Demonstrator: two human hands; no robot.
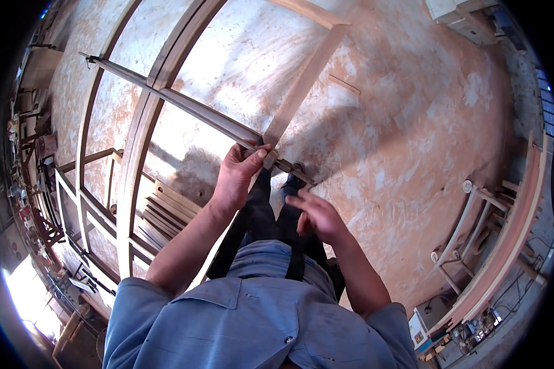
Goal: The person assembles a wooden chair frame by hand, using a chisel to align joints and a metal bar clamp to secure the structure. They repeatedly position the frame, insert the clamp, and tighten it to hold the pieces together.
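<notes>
A long bar clamp (pixel 197 111) lies slantwise across a wooden frame (pixel 144 114), from the far left to near my feet. Its far jaw (pixel 92 59) sits at the outer rail. My left hand (pixel 235 178) is closed on the clamp's near end, thumb and fingers pinched around it. A small pale wood block (pixel 269 160) shows beside the thumb, against the end of a wooden rail (pixel 305 83). Just below the clamp's screw end (pixel 295 170), my right hand (pixel 319 216) is held apart from it, empty, its fingers partly spread.
Several wooden slats (pixel 169 206) lie under the frame at left. A thin stick (pixel 345 84) is on the stained floor (pixel 406 141). At right stand long curved boards (pixel 505 258) and a curved wooden piece (pixel 458 227). Tools and timber crowd the left edge.
</notes>
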